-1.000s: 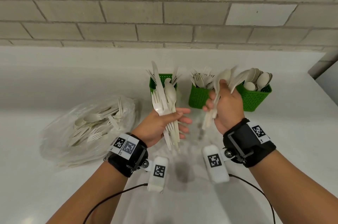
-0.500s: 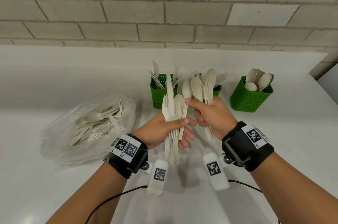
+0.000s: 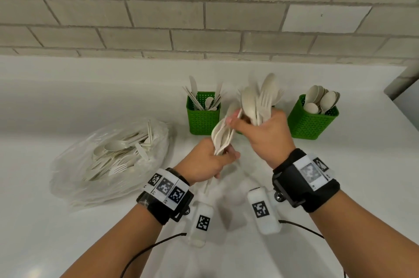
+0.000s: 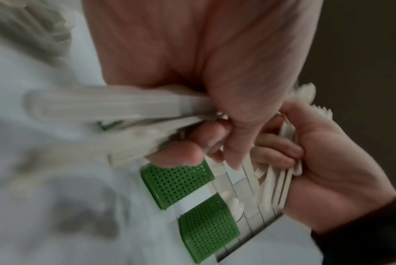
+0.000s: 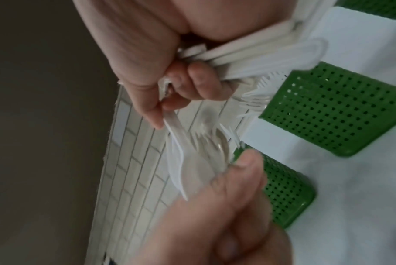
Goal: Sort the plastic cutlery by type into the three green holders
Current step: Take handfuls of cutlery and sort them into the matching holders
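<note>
Holding cutlery in both: right hand (image 3: 265, 132) grips an upright off-white plastic spoon-and-fork bundle (image 3: 260, 101), directly before the middle green perforated holder (image 5: 333, 107); left hand (image 3: 204, 162) clutches the remaining fan (image 3: 223, 135).

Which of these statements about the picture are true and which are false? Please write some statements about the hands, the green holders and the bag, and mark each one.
1. Both hands hold cutlery. True: the left hand grips a bundle, and the right hand grips spoons and forks.
2. The right green holder contains only knives. False: it holds spoons.
3. A clear plastic bag with more cutlery lies to the left of the holders. True.
4. The left green holder lies tipped over on its side. False: it stands upright.
5. The middle holder is fully visible in the head view. False: the right hand hides most of it.
</note>
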`<state>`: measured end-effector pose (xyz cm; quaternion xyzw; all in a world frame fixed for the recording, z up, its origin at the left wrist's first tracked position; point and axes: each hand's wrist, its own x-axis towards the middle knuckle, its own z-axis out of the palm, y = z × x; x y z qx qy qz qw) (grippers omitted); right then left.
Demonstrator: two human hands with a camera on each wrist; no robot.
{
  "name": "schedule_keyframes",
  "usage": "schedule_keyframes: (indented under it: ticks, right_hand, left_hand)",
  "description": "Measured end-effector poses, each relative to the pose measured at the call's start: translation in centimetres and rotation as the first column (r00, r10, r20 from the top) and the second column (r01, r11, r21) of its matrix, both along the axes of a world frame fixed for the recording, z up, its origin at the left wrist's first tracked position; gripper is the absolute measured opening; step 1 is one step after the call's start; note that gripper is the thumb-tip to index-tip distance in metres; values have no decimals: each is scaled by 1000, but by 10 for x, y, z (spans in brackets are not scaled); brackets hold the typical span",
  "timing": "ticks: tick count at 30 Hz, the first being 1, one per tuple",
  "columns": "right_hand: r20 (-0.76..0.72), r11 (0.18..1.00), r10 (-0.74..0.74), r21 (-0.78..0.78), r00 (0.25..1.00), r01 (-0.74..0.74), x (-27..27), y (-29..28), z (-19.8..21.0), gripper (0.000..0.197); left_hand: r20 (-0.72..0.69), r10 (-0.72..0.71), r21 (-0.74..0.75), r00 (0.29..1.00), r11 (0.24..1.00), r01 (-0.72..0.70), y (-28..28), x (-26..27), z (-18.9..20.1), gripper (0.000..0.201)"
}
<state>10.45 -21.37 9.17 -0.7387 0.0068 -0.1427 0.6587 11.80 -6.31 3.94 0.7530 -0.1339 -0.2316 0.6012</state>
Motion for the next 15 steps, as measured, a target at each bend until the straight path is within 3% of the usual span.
schedule_keyframes:
  ticks: [3,5,7,9,11,13,15]
  right_hand:
    - [68,965,-141,234,988,121,7,-16,14,15]
    - [80,919,-133,384,988,93,6,-19,20,6]
    - [32,923,-72,380,997,54,-2,-7,12,4]
    - [-2,948,-21,318,1000,20,-14,9,-3,10]
    - [-20,954,6,299,1000,0,-20,17,-17,6]
    - [-49,950,22,312,999,-6,-21,14,-25,2]
    - [-76,956,97,284,992,-72,-19,1,-30,10]
  left_hand:
    - [-216,21,-294,976,952,-86,12,2,-10,31]
    - [-303,1,-489,953,858,-156,18,4,-15,53]
    - [-314,-1,-622,949,756,-205,15,9,-13,74]
    - [-360,55,-702,931,642,-309,9,14,-4,64]
    - [-450,135,-715,883,537,-447,7,20,6,37]
    - [-493,188,-701,849,492,-516,9,22,14,19]
    - [-471,257,-692,844,486,-534,10,23,19,17]
